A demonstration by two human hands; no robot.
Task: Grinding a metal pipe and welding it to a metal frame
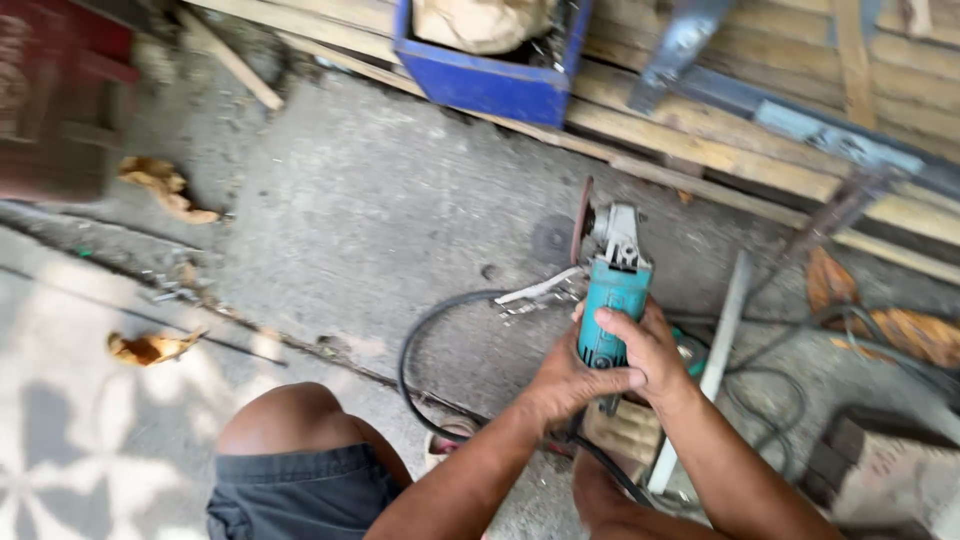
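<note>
- Head view: the left hand (562, 385) and the right hand (652, 350) both wrap the teal body of an angle grinder (610, 290), fingers (622, 326) curled tight around it.
- The grinder is held above the concrete floor (380, 210), its disc (581, 220) edge-on, pointing away from the person.
- A black cable (415, 330) loops on the floor beside the person's bare knee (285, 415); a blue box (490, 85) sits on wooden planks (700, 150) beyond.
</note>
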